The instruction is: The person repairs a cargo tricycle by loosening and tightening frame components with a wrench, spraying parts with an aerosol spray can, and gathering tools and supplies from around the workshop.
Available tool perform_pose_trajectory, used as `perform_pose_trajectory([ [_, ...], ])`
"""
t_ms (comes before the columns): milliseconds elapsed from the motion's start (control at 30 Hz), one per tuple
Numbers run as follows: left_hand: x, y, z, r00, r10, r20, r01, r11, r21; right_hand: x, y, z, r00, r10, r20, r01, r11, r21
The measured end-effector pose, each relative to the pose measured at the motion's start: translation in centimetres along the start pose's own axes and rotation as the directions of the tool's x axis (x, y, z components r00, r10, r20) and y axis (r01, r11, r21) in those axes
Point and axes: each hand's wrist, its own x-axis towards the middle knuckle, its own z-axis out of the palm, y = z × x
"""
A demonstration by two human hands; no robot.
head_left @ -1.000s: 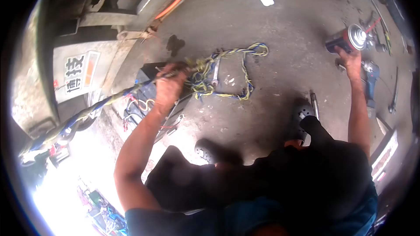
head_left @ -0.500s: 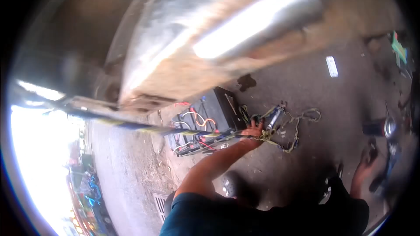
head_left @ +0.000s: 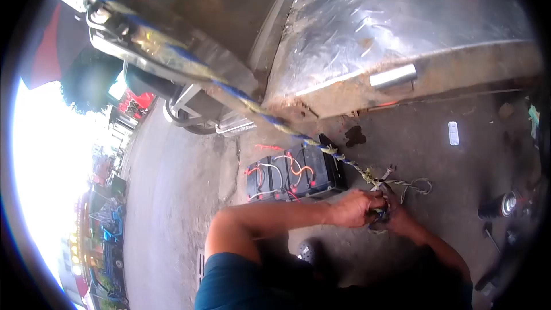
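Observation:
A blue and yellow rope (head_left: pixel 252 106) runs taut from the upper left down to a knot near my hands. My left hand (head_left: pixel 363 208) is closed around the rope below the knot, its fingers bent. Close against it, my right hand (head_left: pixel 395 213) is also closed on the rope, its fingers partly hidden behind the left. A metal piece (head_left: pixel 389 171) sticks out just above the hands beside the knot; its kind is unclear. The rope's loose end (head_left: pixel 422 185) loops to the right above the floor.
A black battery pack (head_left: pixel 281 175) with red, orange and white cables sits left of my hands. Above is a large metal panel (head_left: pixel 396 17) with a rusty lower edge. A spray can (head_left: pixel 496 205) and a white rectangular object (head_left: pixel 453 133) lie at right.
My right hand has come from the far right to join my left hand at the knot. My left hand has moved right and down, and the view has shifted.

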Motion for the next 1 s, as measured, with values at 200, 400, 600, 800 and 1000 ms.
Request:
perform_pose_trajectory([
  [200, -1.0, 2.7, -5.4, 1.000, 0.002, -0.012, 0.001, 0.956, 0.295, -2.5, 3.5, -1.4, 0.924, 0.273, 0.267, -0.122, 0.874, -0.470],
  [400, -1.1, 1.1, -5.3, 0.954, -0.267, 0.139, 0.067, 0.637, 0.768, -5.5, -3.8, -5.8, 0.971, 0.192, -0.142, -0.228, 0.919, -0.320],
  [600, -2.8, -1.5, -6.5, 0.798, -0.477, 0.369, -0.079, 0.524, 0.848, -4.6, -13.8, -5.9, 0.934, -0.101, -0.344, 0.043, 0.984, -0.173],
  [800, -3.5, 2.6, -6.5, 0.987, -0.149, 0.056, 0.091, 0.816, 0.570, -1.6, -13.0, -5.1, 0.961, -0.050, -0.272, -0.076, 0.897, -0.434],
  [1000, -0.9, 5.8, -9.6, 0.962, -0.117, -0.246, 0.090, 0.989, -0.117, -0.4, -15.1, 0.0, 0.997, -0.004, 0.072, 0.017, 0.983, -0.183],
])
